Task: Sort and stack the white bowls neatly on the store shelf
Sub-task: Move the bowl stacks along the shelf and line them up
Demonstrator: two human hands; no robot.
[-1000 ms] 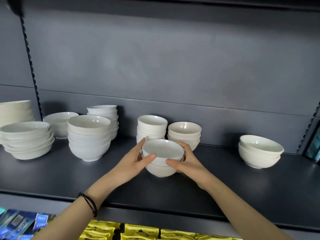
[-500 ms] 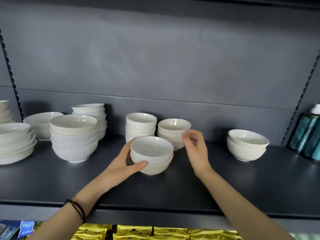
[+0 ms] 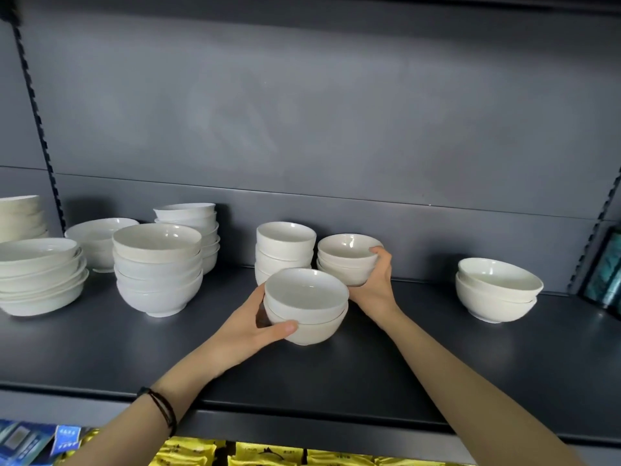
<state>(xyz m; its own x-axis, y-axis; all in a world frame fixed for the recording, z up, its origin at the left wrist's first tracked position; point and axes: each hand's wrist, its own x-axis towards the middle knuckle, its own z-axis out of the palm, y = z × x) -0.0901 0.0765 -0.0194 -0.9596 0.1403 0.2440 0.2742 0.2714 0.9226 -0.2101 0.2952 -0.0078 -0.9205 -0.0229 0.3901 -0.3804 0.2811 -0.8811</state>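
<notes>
**Both hands on bowls at mid-shelf**

Your left hand (image 3: 250,326) grips the front stack (image 3: 306,306), two white bowls nested and standing on the dark shelf (image 3: 437,351) near its middle. The thumb curls across the front of the lower bowl, and the fingers wrap behind it, mostly hidden. A dark cord bracelet (image 3: 164,412) sits on that wrist.

Your right hand (image 3: 373,284) holds the rear stack (image 3: 346,258), several smaller bowls just behind and to the right of the front stack. The fingers curl round its right side, with one fingertip on the top bowl's rim. You cannot tell from this angle whether that stack rests on the shelf or is lifted.

Just left of the rear stack stands a tall stack (image 3: 285,245) of straight-sided bowls, close to the back panel. Well apart on the right sits a pair of bowls (image 3: 497,290), the upper one tilted in the lower.

To the left stands a stack of large bowls (image 3: 158,270), with a narrower stack (image 3: 190,227) and a wide bowl (image 3: 97,235) behind it. Further left, a pile of shallow bowls (image 3: 40,275) sits unevenly, and a cream stack (image 3: 20,216) is cut by the frame edge.

Yellow packets (image 3: 268,454) line the shelf below.
</notes>
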